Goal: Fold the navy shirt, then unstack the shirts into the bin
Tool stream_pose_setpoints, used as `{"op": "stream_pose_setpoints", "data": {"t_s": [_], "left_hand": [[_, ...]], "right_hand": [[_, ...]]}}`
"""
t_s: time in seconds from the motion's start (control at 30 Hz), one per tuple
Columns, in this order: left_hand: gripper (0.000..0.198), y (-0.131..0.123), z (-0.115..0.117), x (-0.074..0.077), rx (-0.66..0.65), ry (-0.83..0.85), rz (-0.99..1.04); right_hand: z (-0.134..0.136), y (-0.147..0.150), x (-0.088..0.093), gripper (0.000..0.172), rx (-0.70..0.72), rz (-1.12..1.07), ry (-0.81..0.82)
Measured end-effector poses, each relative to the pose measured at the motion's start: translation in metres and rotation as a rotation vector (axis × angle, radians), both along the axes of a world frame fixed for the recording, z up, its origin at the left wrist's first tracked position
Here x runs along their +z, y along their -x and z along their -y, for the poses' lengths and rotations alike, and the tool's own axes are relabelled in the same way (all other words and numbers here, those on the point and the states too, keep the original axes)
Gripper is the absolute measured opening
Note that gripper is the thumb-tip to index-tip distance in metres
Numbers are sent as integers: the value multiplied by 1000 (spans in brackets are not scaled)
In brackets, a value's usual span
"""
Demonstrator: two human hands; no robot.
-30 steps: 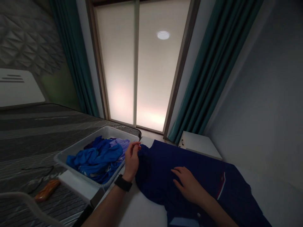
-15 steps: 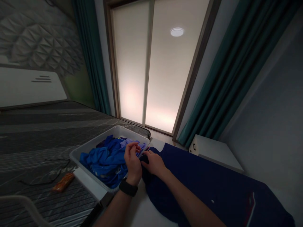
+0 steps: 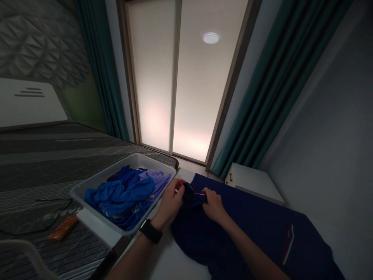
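A navy blue garment (image 3: pixel 247 221) with red and white striped trim lies spread over a white surface. Its trimmed edge (image 3: pixel 199 193) is bunched up and stretched between my two hands. My left hand (image 3: pixel 171 198), with a black watch on the wrist, pinches the left end of that edge near the tub. On the other end, my right hand (image 3: pixel 213 204) has its fingers wrapped round the fabric. A second striped strip (image 3: pixel 288 245) shows on the garment at the lower right. What kind of garment it is, I cannot tell.
Left of my hands a white plastic tub (image 3: pixel 76 191) holds crumpled blue and lilac clothes (image 3: pixel 125 194). An orange-brown packet (image 3: pixel 62 228) and a dark cord lie on the dark mattress (image 3: pixel 32 155). A white cabinet (image 3: pixel 253 181) stands beyond the garment, by the green curtain (image 3: pixel 262 105).
My left hand has come off the tub's side and now pinches the garment's edge. My right hand has moved right, and the striped trim shows between them. The view has shifted slightly.
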State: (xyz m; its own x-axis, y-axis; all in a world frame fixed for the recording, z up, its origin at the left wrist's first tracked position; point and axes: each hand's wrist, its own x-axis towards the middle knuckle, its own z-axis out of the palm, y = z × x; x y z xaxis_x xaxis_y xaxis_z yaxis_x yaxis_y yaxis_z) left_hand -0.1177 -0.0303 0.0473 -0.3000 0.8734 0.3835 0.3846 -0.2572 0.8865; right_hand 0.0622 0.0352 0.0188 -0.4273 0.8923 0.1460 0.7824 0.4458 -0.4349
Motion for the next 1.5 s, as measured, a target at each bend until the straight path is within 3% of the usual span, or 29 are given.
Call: {"op": "stream_pose_setpoints", "data": {"t_s": [0.1, 0.17, 0.33, 0.5, 0.63, 0.7, 0.97, 1.13, 1.2, 1.3, 1.4, 1.5], "left_hand": [[22, -4, 0, -7, -32, 87, -203], [26, -3, -2, -14, -1, 121, -283], [39, 7, -16, -39, -7, 123, -380], [40, 17, -38, -54, 13, 144, -334], [30, 18, -57, -52, 16, 185, -317], [25, 17, -65, -48, 17, 194, -327], [18, 4, -84, -34, -9, 99, -349], [22, -7, -93, -29, -16, 110, -422], [31, -11, -89, -29, 8, 131, -472], [31, -15, -70, -28, 27, 170, -534], [26, -16, -34, -23, -8, 231, -646], [32, -13, 9, -17, -46, 284, -791]], "right_hand": [[5, -16, -8, 44, 35, -47, -14], [11, -19, -10, 50, 74, -119, -35], [23, -15, -13, 21, 80, -86, -84], [19, -14, -16, 16, 59, -287, -56], [9, -18, -10, 19, 58, -730, 281], [5, -21, -6, 19, 50, -841, 413], [2, -33, 16, 13, 37, -816, 601], [3, -41, 28, 50, 42, -659, 656], [2, -44, 26, 60, 51, -519, 627], [-1, -48, 17, 60, 65, -339, 558], [-3, -49, 9, 56, 77, -239, 496], [-2, -49, 4, 62, 103, -195, 437]]}}
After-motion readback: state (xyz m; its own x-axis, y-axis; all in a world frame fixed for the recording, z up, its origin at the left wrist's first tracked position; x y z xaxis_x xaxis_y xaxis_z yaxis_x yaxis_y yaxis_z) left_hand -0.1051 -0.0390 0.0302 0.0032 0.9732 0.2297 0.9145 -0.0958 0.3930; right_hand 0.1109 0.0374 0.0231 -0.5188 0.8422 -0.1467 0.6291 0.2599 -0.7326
